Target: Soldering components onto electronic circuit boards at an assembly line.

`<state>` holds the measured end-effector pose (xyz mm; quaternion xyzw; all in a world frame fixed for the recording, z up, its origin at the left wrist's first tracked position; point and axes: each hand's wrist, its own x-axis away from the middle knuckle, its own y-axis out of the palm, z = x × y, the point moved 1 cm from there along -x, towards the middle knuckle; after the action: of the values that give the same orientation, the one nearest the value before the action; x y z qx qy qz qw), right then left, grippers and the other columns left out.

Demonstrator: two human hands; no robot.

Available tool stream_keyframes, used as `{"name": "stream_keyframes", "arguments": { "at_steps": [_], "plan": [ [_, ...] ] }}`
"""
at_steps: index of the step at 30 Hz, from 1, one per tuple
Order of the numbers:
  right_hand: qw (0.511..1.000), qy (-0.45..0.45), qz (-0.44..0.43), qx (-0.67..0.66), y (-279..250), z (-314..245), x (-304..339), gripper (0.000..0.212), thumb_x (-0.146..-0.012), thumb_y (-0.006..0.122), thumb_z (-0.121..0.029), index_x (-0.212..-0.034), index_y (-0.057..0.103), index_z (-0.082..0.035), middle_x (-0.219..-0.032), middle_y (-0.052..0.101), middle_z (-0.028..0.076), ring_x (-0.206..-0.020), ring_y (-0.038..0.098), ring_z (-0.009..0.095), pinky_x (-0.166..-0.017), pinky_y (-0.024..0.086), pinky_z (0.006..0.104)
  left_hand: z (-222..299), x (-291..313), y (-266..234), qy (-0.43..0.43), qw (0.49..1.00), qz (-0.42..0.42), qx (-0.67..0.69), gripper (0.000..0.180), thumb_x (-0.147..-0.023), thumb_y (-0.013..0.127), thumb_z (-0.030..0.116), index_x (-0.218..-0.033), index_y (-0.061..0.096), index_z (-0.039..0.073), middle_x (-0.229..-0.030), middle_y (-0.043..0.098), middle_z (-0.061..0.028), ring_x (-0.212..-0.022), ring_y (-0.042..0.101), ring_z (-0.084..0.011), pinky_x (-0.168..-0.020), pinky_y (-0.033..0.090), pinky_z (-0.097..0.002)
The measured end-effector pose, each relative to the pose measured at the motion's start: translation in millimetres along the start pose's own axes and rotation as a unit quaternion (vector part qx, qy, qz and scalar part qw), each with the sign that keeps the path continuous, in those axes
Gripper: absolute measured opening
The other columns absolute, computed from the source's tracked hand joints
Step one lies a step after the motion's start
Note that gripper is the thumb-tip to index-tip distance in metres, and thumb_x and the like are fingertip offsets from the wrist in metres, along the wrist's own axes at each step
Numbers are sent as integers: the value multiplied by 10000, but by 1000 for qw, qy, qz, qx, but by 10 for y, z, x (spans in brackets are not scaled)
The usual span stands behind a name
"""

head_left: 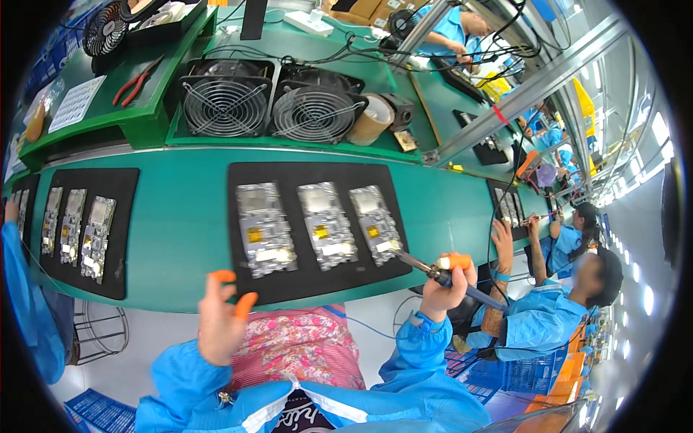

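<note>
Right hand (447,290): grip clamped on blue-handled soldering iron (436,273), tip at silver-grey oblong circuit board (373,222) on black rectangular mat (287,198) | Left hand (220,321): grip apart, near mat

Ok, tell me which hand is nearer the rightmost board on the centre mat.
Right. The right hand is off the near right corner of the board, holding a soldering iron toward it. The left hand is farther off, by the near left corner of the mat.

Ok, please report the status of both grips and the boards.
Left grip empty, near black mat. Right grip holds soldering iron, tip at mat's rightmost board. Nothing visibly blocking tip.
</note>
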<state>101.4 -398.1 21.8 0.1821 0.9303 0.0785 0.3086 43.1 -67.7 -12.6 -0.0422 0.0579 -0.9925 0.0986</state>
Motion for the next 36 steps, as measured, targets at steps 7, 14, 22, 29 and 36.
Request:
{"name": "stream_keyframes", "arguments": {
  "at_steps": [7,14,22,29,36],
  "plan": [
    [988,-91,123,11,-460,-169,-55,260,-732,494,-190,-824,529,51,-861,526,169,-819,521,230,-718,438,309,-103,-335,1357,85,989,-100,-65,454,-729,661,127,-1056,379,-13,-872,559,-230,-797,577,-365,-622,465,-412],
    [762,-369,131,515,-1408,59,-157,290,-790,507,-200,-993,531,7,-992,516,120,-832,545,201,-624,476,277,38,-649,2123,171,922,-346,-41,358,-750,616,160,-1037,463,9,-852,608,-133,-795,577,-314,-726,448,-380],
    [968,-128,50,211,-1488,656,-236,307,-826,509,-143,-1087,494,20,-1066,492,152,-882,535,231,-696,496,330,134,-465,-415,79,992,77,60,382,-671,668,10,-1025,527,37,-754,526,-13,-630,545,-86,-514,456,-211],
    [995,11,92,-46,-237,496,-119,334,-832,520,-261,-1083,499,-41,-981,524,96,-879,532,194,-736,479,322,-511,363,-1739,-63,898,419,-116,351,-658,730,127,-919,531,2,-646,530,-33,-533,508,-113,-463,393,-251],
    [959,-204,-54,191,547,198,-80,306,-841,381,-231,-613,421,-31,-599,393,61,-542,373,154,-541,319,280,-483,261,-1890,-26,815,312,-487,468,-628,735,382,-800,486,24,-627,546,-123,-557,542,-276,-474,399,-339]
  ]
}}
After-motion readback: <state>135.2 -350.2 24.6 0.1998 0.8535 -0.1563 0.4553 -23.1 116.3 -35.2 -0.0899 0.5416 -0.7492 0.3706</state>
